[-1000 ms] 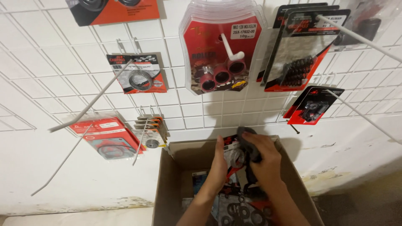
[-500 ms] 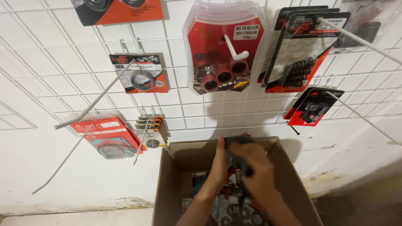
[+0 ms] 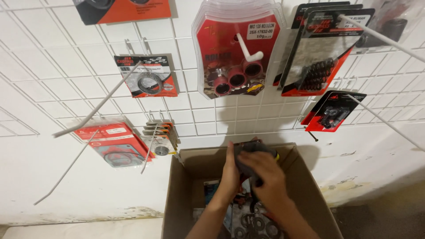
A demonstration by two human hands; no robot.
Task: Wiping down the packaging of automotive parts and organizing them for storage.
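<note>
Over the box's (image 3: pixel 186 194) far edge, the left hand (image 3: pixel 230 175) and right hand (image 3: pixel 265 175) both close around a dark packet (image 3: pixel 251 148); best to grip its edges firmly, clear of the wall hooks (image 3: pixel 95 110).

hands (image 3: pixel 254 175) gripping packet (image 3: pixel 249 148), cardboard box (image 3: pixel 305 186)

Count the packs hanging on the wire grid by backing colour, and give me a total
Counting each hook's bunch as one:
Orange-backed: 1, at top left
Red-backed: 4, the ring pack, the roller pack, the gasket pack, the small-parts pack
Black and red: 1, the spring pack
Grey and orange: 1, the washer cards
Total: 7
</note>
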